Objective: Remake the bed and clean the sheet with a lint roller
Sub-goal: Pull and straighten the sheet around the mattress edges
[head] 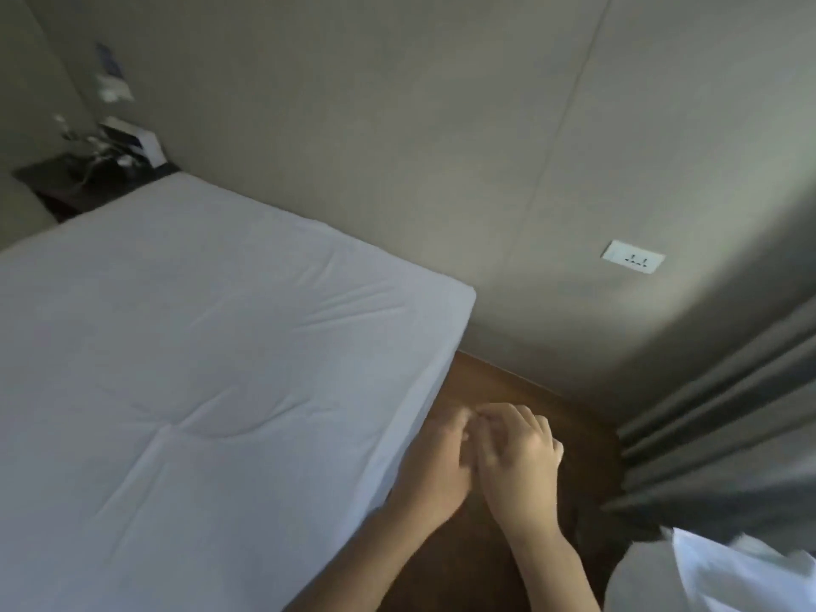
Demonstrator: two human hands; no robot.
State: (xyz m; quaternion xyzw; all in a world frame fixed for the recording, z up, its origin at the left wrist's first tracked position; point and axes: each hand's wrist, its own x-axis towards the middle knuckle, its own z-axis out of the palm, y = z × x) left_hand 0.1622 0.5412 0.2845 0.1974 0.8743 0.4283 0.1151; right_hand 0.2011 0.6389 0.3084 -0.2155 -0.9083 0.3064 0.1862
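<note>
1. Grey-beige wall panels [397, 125] fill the far side of the room, with a white power socket [632, 257] set low on the right part of the wall.
2. Wooden floor [508, 386] shows in the strip between the bed and the wall, running toward the near edge under the hands.
3. On the left lies the bed [424, 390], its mattress covered by a white sheet [176, 346] pulled fairly flat, with a few creases fanning toward its far right corner and a shallow dent near the middle.
4. At the far left corner, beyond the bed, a dark bedside table [66, 183] carries a white box-like item and some cables; the details are too blurred to name.
5. Grey curtain [728, 426] folds hang along the right edge.
6. A white garment [706, 572] of the person shows at the near right corner.
7. The left hand [435, 470] is just beside the right side of the mattress, over the floor, fingers curled loosely inward.
8. The right hand [519, 461] touches the left one, fingers bent toward it; both are motion-blurred, and I cannot tell whether either holds anything.
9. No lint roller can be made out.
</note>
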